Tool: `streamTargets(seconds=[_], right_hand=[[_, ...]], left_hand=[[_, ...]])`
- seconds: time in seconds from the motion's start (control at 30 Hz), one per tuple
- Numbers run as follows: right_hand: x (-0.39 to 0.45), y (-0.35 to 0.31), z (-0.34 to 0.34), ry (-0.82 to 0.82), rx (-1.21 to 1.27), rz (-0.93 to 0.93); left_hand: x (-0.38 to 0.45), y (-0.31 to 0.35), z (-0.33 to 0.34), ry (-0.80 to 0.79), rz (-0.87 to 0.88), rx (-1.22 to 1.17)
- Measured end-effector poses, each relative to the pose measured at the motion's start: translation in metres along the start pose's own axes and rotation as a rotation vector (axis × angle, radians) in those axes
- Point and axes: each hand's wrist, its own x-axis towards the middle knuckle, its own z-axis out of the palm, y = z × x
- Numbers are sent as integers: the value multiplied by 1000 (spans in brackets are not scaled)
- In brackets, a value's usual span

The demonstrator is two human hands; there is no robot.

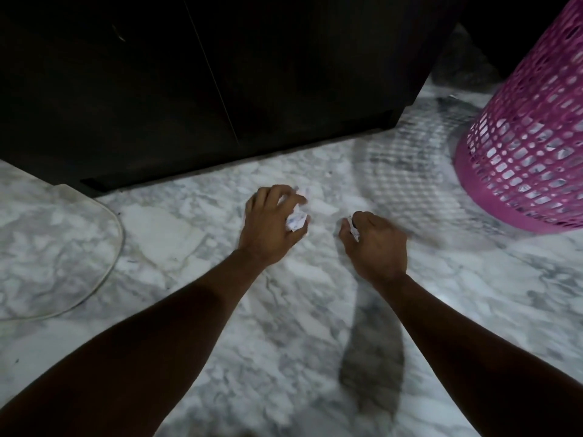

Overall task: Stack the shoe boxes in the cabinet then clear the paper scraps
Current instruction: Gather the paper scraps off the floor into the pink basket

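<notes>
Forearms: both reached forward from the person, low over the marble floor, toward the dark cabinet.
Right hand: it was closed in a fist on a small paper scrap, in front of the cabinet base and nearer to the pink basket. Only a white edge of the paper showed at the thumb side.
Left hand: its fingers were curled around crumpled paper scraps, also in front of the cabinet base. White paper stuck out between the fingers.
Shoe boxes: none was in view; the cabinet doors were shut, so I could not tell how the stacking stood.
Risk, dropping: I judged that the left bundle could lose pieces, because part of it hung outside the grip.
Risk, missed bits: white paper on white marble in weak light was hard to see, so small scraps could stay behind.
Risk, basket: it stood tilted in this wide view and its walls were full of holes; a careless throw could push it, or small bits might fall through.
Edges: the cabinet base closed the far side; a pale cable curved on the floor left of the cabinet corner.
Open room: the floor between the cabinet and the basket looked free for moving the hands.
</notes>
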Motion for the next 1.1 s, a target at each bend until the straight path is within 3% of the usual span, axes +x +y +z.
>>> streamTargets(seconds=[0.2,0.4,0.53,0.67,0.87,1.0,1.1], right_hand=[[-1,0,-2,26,-12,6],[9,-3,-13,-35,112,134],[29,1,-43,13,318,418],[34,3,-67,35,438,578],[29,-21,-84,42,532,544],[36,-40,-100,25,562,464],[38,-53,-106,-70,590,419]], left_hand=[[-4,9,-3,96,49,-89],[0,12,-17,40,-185,-368],[5,14,-37,135,-354,-466],[13,9,-67,274,-516,-534],[14,3,-104,405,-705,-680],[20,14,-132,431,-667,-682],[19,18,-137,276,-475,-614]])
